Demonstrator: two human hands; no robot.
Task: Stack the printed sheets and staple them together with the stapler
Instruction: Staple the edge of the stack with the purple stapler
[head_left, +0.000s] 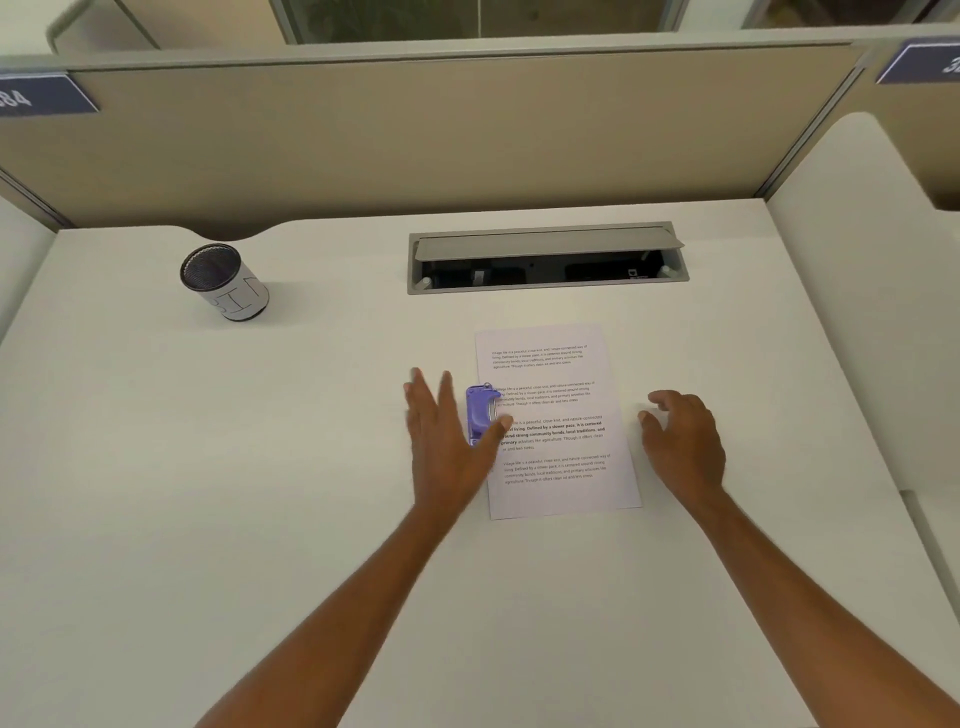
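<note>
Stapler (480, 413), purple, sits at the left long edge of the printed sheets (558, 421), its nose overlapping the paper margin about mid-height; likely parked there so it bites the edge. Whether a staple is already in, can't tell.

Left to right: mesh cup (224, 280) with a paper label stands far left on the desk (260, 467), well apart from everything, not in play. Left hand (447, 447) next, flat and open, fingers spread and pointing away from the person, palm down, just beside the stapler on its left; thumb (498, 431) reaches across the stapler's near end onto the sheet edge. Not gripping anything, reads as either steadying or about to press or pick up the stapler. Forearm comes in from the lower left, straight.

Sheets lie flat in the desk centre, slightly rotated, edges look squared into one pile; how many sheets, can't tell. Cable tray (548, 260) with lid raised sits behind the paper, apart from it.

Right hand (683, 441) is just beside the sheets' right edge, fingers loosely curled, apart, holding nothing; fingertips look low to the desk, contact unclear. Judgement: placed to stop the pile sliding right. Forearm enters from the lower right.
</note>
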